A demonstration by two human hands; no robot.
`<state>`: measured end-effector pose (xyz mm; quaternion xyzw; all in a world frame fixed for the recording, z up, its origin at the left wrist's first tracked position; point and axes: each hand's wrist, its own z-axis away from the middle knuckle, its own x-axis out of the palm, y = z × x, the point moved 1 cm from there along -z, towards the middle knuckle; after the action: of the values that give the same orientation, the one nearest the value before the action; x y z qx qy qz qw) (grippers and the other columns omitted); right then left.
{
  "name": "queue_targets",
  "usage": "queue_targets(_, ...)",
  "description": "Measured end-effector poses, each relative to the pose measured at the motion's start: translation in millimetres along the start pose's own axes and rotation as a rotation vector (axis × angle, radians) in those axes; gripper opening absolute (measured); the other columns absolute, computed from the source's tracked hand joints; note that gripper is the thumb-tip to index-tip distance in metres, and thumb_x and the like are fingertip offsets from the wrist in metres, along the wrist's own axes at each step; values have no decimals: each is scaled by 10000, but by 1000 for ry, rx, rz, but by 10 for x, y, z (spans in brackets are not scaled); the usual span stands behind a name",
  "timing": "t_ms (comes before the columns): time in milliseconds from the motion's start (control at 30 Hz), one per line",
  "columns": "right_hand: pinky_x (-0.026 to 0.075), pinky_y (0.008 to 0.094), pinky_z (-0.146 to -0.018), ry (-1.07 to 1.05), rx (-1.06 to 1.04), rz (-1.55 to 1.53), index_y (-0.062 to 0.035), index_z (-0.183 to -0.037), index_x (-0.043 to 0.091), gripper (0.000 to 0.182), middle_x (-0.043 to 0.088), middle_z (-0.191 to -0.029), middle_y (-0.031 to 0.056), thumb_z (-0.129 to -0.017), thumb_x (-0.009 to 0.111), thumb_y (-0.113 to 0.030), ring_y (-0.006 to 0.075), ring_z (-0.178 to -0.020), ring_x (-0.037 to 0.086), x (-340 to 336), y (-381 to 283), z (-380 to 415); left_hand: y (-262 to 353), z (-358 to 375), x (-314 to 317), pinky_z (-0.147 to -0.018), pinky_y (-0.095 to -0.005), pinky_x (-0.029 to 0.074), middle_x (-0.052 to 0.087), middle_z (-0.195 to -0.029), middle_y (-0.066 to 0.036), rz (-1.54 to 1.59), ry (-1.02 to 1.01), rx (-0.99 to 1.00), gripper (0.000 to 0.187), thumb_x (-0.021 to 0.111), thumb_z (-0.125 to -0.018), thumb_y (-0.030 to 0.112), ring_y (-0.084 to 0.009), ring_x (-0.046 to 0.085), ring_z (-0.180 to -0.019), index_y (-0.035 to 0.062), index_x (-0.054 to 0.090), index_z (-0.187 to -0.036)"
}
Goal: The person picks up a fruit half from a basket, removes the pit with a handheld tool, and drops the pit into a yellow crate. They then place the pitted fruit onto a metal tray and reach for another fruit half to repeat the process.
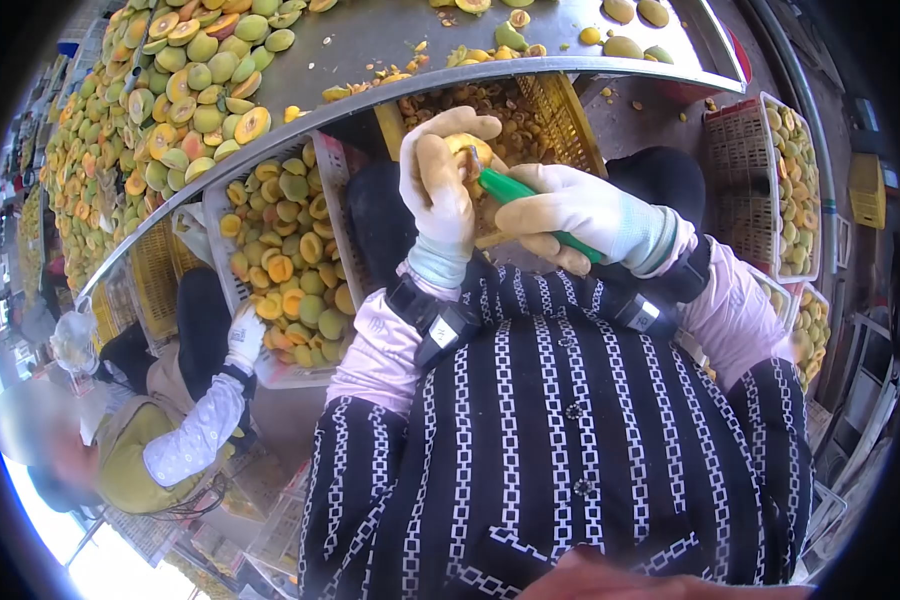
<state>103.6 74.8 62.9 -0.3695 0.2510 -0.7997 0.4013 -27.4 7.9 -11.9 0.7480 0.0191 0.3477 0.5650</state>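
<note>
My left hand, in a white glove with tan-coated fingers, is closed around a yellow peach half, cut face toward my right. My right hand, gloved the same way, grips the green handle of a pitting tool. The tool's short curved metal end is against the peach half's flesh. Both hands are close together in front of my chest, over a yellow crate holding orange-brown scraps.
A metal table carries a large heap of cut peaches. Left of my knees stands a white crate of halves, with a co-worker's gloved hand at its edge. More filled crates stand at the right.
</note>
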Motion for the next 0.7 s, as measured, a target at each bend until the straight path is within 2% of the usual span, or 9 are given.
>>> queue_targets(167, 415, 229, -367, 186, -146, 288, 44, -1312, 316, 518, 513, -605, 27, -881, 518, -161, 97, -384, 475, 107, 77, -83, -167, -64, 54, -628, -256, 508, 655, -897, -161, 161, 164, -129, 455, 402, -982, 426, -163, 608, -710, 8, 558, -1075)
queue_targets(233, 410, 227, -362, 205, -136, 260, 48, -1231, 376, 432, 518, -608, 29, -885, 520, -168, 99, -375, 471, 63, 150, -126, -219, -73, 18, -620, -258, 510, 658, -888, -158, 113, 144, -229, 462, 407, -979, 436, -156, 602, -699, 12, 564, -1072)
queue_targets(267, 402, 224, -356, 128, -110, 137, 27, -1106, 450, 300, 516, -606, 30, -883, 521, -161, 98, -374, 466, 13, 173, -126, -213, -52, 11, -609, -259, 513, 657, -888, -158, 132, 138, -271, 472, 405, -976, 448, -163, 614, -713, 14, 565, -1072)
queue_targets(433, 380, 227, -340, -104, -134, -275, -16, -997, 505, 223, 526, -612, 33, -871, 545, -195, 102, -368, 467, -142, 393, -270, -324, -107, 21, -639, -264, 506, 658, -900, -174, 202, 110, -326, 450, 359, -995, 410, -166, 596, -686, 9, 544, -1087)
queue_targets(500, 338, 218, -335, 407, -366, 326, -18, -962, 498, 200, 517, -617, 33, -880, 546, -195, 91, -359, 423, -38, 343, -253, -468, -177, 19, -598, -279, 511, 659, -841, -181, 1, 167, -227, 428, 361, -998, 379, -190, 610, -658, 1, 553, -1057)
queue_targets(533, 338, 218, -335, 407, -366, 324, -18, -962, 498, 200, 517, -617, 33, -880, 546, -195, 91, -359, 423, -41, 356, -239, -626, -226, -115, -566, -299, 511, 654, -794, -192, 48, 192, -209, 425, 377, -987, 372, -217, 617, -632, -12, 556, -1029)
queue_targets(633, 395, 234, -380, 332, -55, 134, -10, -1044, 481, 255, 522, -669, 34, -885, 556, -195, 98, -441, 496, -156, 439, -165, -764, -338, -240, -524, -291, 499, 653, -891, -182, 151, 389, -457, 453, 397, -964, 430, -222, 608, -593, 11, 559, -1018)
queue_targets(667, 511, 374, -623, 440, -77, 250, 23, -1017, 471, 353, 599, -699, 172, -861, 573, -277, 287, -634, 627, -314, 535, -207, -747, -320, -300, -512, -287, 493, 650, -945, -155, 181, 332, -510, 473, 387, -962, 468, -220, 602, -582, 34, 559, -1037)
queue_targets(700, 508, 388, -617, 675, -146, 617, 10, -989, 497, 321, 597, -699, 186, -882, 567, -285, 313, -651, 628, -477, 572, -225, -718, -303, -345, -537, -286, 502, 650, -957, -135, 118, 170, -465, 501, 392, -953, 499, -226, 616, -633, 44, 557, -1081)
